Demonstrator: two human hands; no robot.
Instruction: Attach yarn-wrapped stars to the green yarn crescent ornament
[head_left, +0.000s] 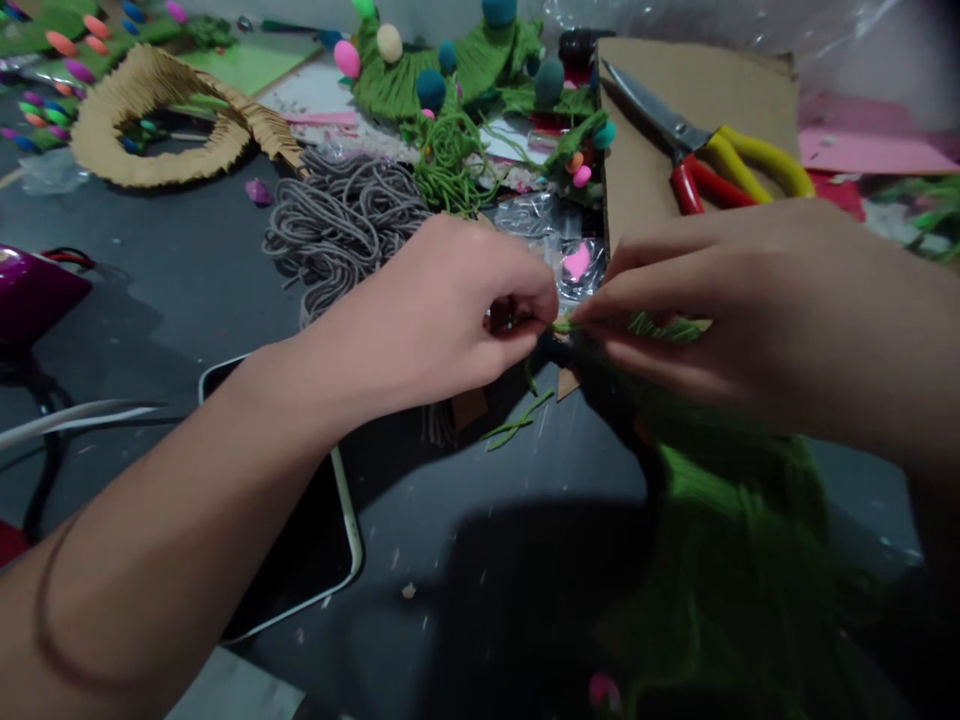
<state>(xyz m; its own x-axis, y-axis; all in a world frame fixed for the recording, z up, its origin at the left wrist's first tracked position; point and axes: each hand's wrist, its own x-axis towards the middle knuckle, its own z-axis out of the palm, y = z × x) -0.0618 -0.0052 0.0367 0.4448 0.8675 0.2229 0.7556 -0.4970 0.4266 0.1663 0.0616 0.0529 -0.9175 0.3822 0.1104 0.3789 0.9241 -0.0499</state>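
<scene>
Green yarn work (720, 520), right of the phone (300, 540), is best left slack while a green strand (562, 325), farther off but also right of the phone, is kept pinched near its crossing by the fingers of the left hand (442, 310) and right hand (750, 300), away from the grey cord (352, 215) beyond the phone.

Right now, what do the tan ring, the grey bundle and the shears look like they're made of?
The tan ring looks like matte paper, going by its crinkled folds. The grey bundle is probably yarn or soft cord: dull, looped strands. The shears have metal blades with a grey sheen; their smooth, slightly shiny red and yellow handles could be plastic or coated metal.
</scene>
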